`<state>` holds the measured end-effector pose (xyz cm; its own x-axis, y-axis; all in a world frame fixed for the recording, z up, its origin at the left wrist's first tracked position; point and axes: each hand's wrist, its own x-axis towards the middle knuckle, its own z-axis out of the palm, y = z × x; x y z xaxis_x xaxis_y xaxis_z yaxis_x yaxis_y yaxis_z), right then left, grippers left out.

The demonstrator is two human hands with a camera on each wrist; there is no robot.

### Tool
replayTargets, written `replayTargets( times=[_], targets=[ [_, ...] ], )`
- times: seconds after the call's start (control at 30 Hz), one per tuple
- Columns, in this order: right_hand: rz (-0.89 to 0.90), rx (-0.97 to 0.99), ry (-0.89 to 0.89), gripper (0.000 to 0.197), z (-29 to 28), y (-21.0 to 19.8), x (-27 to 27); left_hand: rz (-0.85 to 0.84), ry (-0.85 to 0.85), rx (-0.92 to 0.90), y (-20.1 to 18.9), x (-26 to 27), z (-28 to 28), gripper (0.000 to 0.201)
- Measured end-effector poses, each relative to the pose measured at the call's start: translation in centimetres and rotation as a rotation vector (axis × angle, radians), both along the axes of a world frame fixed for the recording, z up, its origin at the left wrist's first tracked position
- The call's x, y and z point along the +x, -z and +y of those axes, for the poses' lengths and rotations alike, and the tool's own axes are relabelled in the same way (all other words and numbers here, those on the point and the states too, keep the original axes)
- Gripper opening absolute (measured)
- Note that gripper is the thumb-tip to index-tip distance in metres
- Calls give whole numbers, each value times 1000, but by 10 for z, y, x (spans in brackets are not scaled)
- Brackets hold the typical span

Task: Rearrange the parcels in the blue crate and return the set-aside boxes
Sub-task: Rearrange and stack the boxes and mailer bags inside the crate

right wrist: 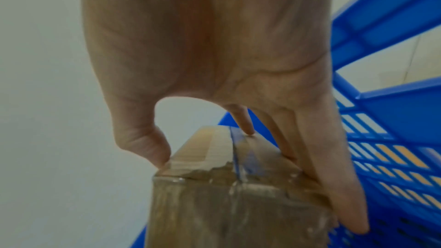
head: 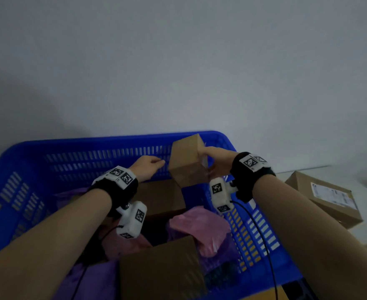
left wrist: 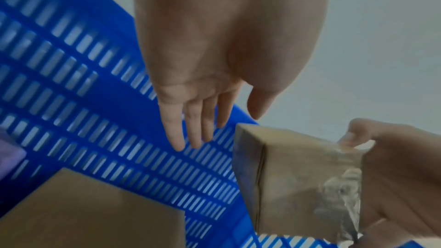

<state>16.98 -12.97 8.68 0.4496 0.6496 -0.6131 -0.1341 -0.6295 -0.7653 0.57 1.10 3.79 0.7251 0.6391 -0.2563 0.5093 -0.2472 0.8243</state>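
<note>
My right hand (head: 215, 162) grips a small taped cardboard box (head: 185, 160) between thumb and fingers, holding it tilted above the far right corner of the blue crate (head: 87, 148). The right wrist view shows the thumb on one edge of the box (right wrist: 214, 195) and the fingers (right wrist: 334, 176) down its other side. My left hand (head: 149, 166) reaches toward the box with straight fingers, just short of it, holding nothing. In the left wrist view the left fingers (left wrist: 190, 125) hang before the crate wall (left wrist: 95, 129), with the box (left wrist: 293, 182) at lower right. Pink parcels (head: 200, 226), purple parcels (head: 96, 278) and brown boxes (head: 161, 269) fill the crate.
A large cardboard box with a white label (head: 327, 198) lies on the floor to the right of the crate. A pale wall stands right behind the crate. Cables run from my wrist cameras down over the crate's contents.
</note>
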Motion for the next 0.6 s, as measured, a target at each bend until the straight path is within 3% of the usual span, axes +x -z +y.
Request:
replayTargets(
  times=[0.1,0.2,0.27,0.37,0.47,0.6],
  targets=[
    [98,73,-3,36,-6,-11,-7,-117,-14,-74,-13,-9,-8,45],
    [109,88,20,40,-2,-21,-19,-265,16,-36,-24,-18,-9,44],
    [100,113,22,41,2,-25,-23,-309,45,-4,-27,-25,-6,54],
    [162,157,33,45,5,-28,-30,-261,127,183,-26,-35,-1,80],
    [178,180,0,54,10,-30,-37,-201,119,376,-31,-45,0,87],
    [198,218,-59,43,18,-36,-50,-127,152,518,-33,-53,3,96]
  ],
)
